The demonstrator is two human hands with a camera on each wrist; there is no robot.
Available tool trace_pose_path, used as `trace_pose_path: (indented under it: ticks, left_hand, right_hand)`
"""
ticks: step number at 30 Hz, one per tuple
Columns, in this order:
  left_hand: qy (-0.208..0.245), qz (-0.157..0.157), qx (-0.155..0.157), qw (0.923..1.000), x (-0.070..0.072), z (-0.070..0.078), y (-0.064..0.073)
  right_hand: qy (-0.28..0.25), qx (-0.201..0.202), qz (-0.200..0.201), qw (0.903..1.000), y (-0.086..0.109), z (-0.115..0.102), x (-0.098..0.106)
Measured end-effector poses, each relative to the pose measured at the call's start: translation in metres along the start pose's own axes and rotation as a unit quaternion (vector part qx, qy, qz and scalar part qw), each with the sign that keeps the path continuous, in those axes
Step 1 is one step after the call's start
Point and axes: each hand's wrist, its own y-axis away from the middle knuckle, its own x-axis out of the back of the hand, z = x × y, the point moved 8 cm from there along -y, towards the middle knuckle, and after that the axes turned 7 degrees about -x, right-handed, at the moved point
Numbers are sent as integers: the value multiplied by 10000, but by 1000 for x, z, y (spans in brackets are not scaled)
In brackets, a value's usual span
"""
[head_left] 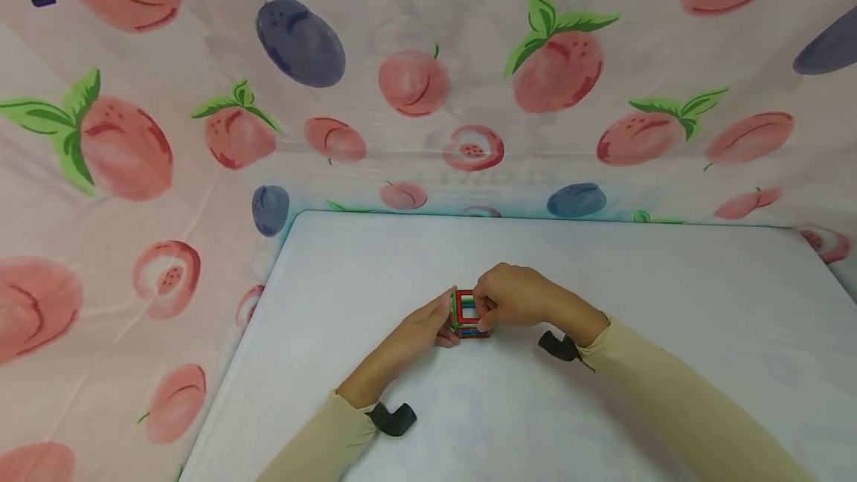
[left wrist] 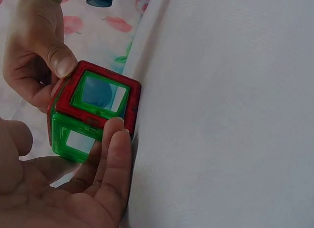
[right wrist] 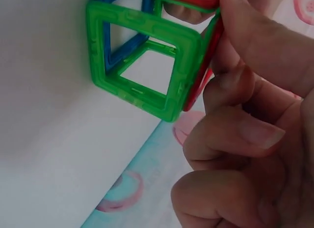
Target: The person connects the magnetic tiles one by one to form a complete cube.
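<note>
A small cube of magnetic tiles (head_left: 465, 312), with red, green and blue window frames, stands on the white table. My left hand (head_left: 423, 324) holds its left side; in the left wrist view, long fingertips (left wrist: 117, 132) lie on a red frame and other fingers go behind a green one. From the opposite side, my right hand (head_left: 518, 296) pinches the cube's edge, its thumb (left wrist: 64, 63) at a red frame's corner. The right wrist view shows a green tile (right wrist: 135, 93) facing the camera, with the right hand's lower fingers (right wrist: 221, 139) curled beside the cube.
The white table (head_left: 643, 274) extends around both hands. A peach-print cloth (head_left: 428, 21) hangs behind it and along the left. Black wrist mounts (head_left: 393, 419) sit at both beige sleeves (head_left: 683, 385).
</note>
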Motion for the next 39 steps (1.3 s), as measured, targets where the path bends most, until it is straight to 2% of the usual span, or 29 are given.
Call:
trace_pose_path:
  ticks: [2,4,6,7,8,10,12,13,15,18,19,21,25,28,30,32,34,35,37,39]
  left_hand:
    - [-23,40,17,10000,1,0,0]
    - [-97,156,43,9998,2,1,0]
    - [-150,360,57,9992,6,3,-1]
    - [-170,496,74,9986,8,4,-1]
    - [-176,615,86,9979,11,5,-1]
    - [-138,778,143,9968,14,7,-1]
    - [-63,822,218,9964,15,8,-3]
    - [-21,801,260,9964,14,8,-4]
    - [81,699,341,9969,12,6,-7]
    - [212,612,401,9971,9,5,-11]
    - [252,607,402,9970,8,4,-12]
    - [317,620,392,9968,7,3,-14]
    - [413,645,347,9965,7,1,-16]
    - [354,620,307,9970,8,1,-17]
    - [228,591,280,9976,9,2,-17]
    - [108,551,280,9980,9,4,-17]
    - [0,495,266,9984,9,5,-17]
    - [-47,439,264,9987,8,6,-17]
    - [-53,310,240,9992,6,7,-17]
    - [-42,202,182,9996,4,8,-17]
  right_hand:
    - [-113,-35,63,9999,0,3,0]
    - [-396,-124,314,9986,2,11,2]
    - [-941,-451,660,9923,5,25,4]
    - [-1334,-696,800,9854,7,34,3]
    - [-1803,-934,874,9753,8,44,1]
    - [-2831,-1433,805,9449,12,62,-11]
    - [-3802,-1797,505,9059,14,75,-29]
    - [-4251,-1866,286,8852,14,77,-38]
    - [-4928,-1810,-77,8511,14,76,-52]
    - [-5585,-1522,-351,8147,13,68,-62]
    - [-5716,-1490,-385,8060,13,66,-64]
    - [-5871,-1473,-367,7951,12,64,-66]
    - [-6006,-1546,-202,7842,12,63,-69]
    - [-5988,-1571,-55,7853,12,62,-69]
    - [-5871,-1643,44,7926,12,63,-68]
    - [-5524,-1749,206,8148,13,65,-64]
    - [-5190,-1954,295,8316,13,69,-60]
    - [-5078,-2022,264,8370,13,71,-59]
    - [-4979,-2030,74,8431,12,72,-58]
    - [-5195,-1899,-280,8326,9,71,-61]
